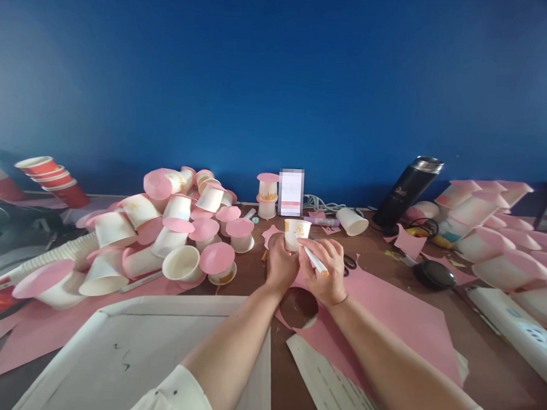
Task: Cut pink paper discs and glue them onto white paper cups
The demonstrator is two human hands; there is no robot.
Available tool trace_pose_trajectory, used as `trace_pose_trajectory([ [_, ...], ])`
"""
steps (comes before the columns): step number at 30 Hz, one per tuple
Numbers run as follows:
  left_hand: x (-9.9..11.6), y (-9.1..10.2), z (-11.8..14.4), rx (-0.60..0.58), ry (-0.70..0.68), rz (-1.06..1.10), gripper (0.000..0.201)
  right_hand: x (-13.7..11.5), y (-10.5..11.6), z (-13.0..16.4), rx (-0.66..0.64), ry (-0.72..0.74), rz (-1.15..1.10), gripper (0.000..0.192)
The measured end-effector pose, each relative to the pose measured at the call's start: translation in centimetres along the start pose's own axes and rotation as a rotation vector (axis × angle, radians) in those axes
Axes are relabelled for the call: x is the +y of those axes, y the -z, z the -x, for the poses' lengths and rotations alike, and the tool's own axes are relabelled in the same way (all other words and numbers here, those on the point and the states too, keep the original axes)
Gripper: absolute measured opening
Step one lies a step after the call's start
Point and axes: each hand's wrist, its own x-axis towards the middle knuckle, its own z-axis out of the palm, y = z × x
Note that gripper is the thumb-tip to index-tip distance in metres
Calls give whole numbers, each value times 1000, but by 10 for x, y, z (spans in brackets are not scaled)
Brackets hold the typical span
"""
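My left hand (282, 263) is closed around a white paper cup (296, 229) with a yellow print on its side. Held in my right hand (325, 269) is a white marker pen (315, 259) with an orange end, its front end close to the cup's wall. Whether the tip touches the cup I cannot tell, because my fingers cover it. Beneath my wrists lies a sheet of pink paper (391, 307) with a round hole cut in it. The black handles of scissors (350, 264) show just right of my right hand.
On the left is a heap of paper cups (113, 229) with pink paper discs. A white board (158, 357) lies in front of them. Behind my hands stand a cup pair (268, 199) and a blurred phone screen (291, 190). At right are a black flask (407, 193) and a power strip (517, 327).
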Motion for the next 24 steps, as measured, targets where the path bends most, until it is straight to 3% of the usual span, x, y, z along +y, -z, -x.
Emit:
trace_pose_trajectory([
  [24,2,1,-1,-12,20,18,13,0,0,0,0,-7,11,18],
])
